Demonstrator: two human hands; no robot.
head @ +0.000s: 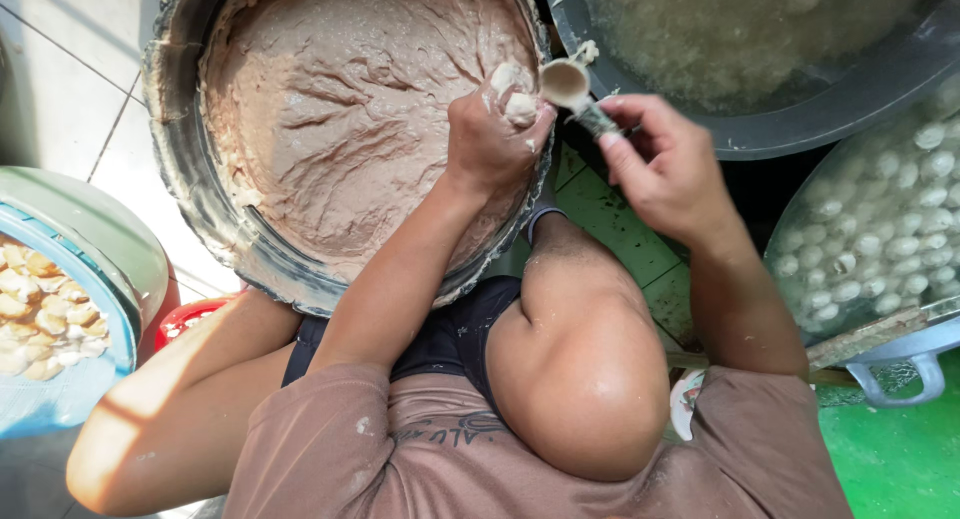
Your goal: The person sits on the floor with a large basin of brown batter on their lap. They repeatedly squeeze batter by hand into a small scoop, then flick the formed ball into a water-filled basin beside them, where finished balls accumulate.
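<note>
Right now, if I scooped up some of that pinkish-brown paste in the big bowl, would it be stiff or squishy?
Probably squishy and sticky: the paste keeps soft ridges and smears the bowl wall. It likely clings, since bits coat the left hand squeezing out a lump. The spoon in the right hand looks smeared too.

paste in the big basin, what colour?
Pale pinkish-brown paste, smooth with finger grooves; the head view shows it best.
</note>
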